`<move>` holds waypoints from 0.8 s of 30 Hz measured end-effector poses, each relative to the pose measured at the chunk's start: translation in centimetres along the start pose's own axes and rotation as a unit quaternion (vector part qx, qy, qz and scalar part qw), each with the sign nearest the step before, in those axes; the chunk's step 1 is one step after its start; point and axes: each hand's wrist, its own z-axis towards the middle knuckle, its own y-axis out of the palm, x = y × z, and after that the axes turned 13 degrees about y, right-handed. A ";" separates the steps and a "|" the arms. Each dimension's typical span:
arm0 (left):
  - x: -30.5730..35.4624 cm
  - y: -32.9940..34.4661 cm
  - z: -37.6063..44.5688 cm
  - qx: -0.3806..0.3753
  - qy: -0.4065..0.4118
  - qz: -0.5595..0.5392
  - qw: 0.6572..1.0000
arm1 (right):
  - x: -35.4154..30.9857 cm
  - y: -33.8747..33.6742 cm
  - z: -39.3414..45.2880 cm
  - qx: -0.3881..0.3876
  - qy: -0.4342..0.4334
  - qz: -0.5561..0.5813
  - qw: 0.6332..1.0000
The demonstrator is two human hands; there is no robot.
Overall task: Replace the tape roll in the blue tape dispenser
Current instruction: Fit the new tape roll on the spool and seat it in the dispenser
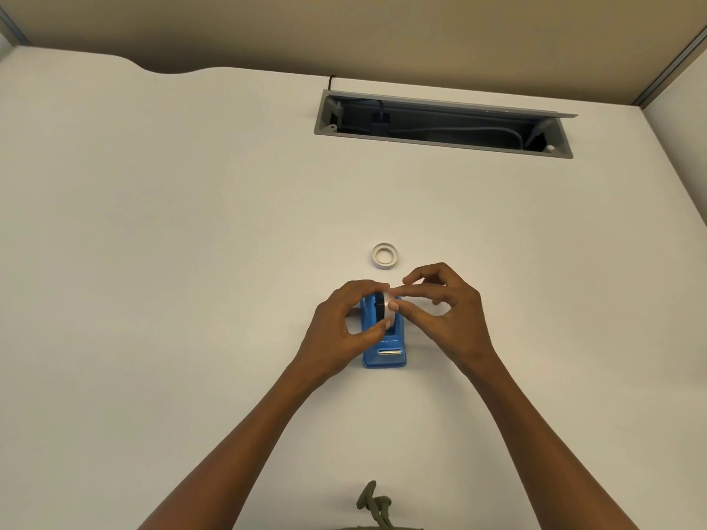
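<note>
We look down on a white desk (191, 262), taking the blue tape dispenser (384, 348) as our landmark. The dispenser stands upright on the desk with its long axis running from the far side toward us; its cutter end (389, 352), marked by a small metallic strip, points toward us, and its roll cradle lies at the far end.

Standing on edge in that cradle we see a tape roll (386, 306), pale with a black hub beside it, its flat faces turned left and right. Our left hand (344, 323) comes at the dispenser from its left and pinches the roll between thumb below and fingers above. Our right hand (443, 304) comes from the dispenser's right, its thumb and forefinger closed on the roll's right face while the remaining fingers curl loosely. We cannot tell whether the roll is fully seated in the cradle.

Just beyond the dispenser's far end, a second tape ring (385, 256) lies flat on the desk, apart from both hands. Well beyond it, farther from the dispenser, an open cable hatch (443, 124) is cut into the desk, its long side running left to right, with cables inside. On the near side of the dispenser, at the bottom edge of the view, an olive cord (373, 504) is visible.
</note>
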 end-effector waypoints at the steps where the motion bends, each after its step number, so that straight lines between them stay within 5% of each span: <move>1: 0.0 0.0 0.0 -0.002 -0.001 0.000 1.000 | -0.2 -0.1 0.1 -0.004 -0.008 -0.012 1.000; 11: 0.1 0.0 0.0 -0.004 -0.007 0.005 1.000 | -1.9 -0.7 0.7 -0.010 -0.065 -0.098 0.993; 24: 0.0 -0.6 -0.9 -0.069 -0.034 0.008 0.997 | -1.9 -0.6 0.4 -0.030 0.003 -0.043 0.999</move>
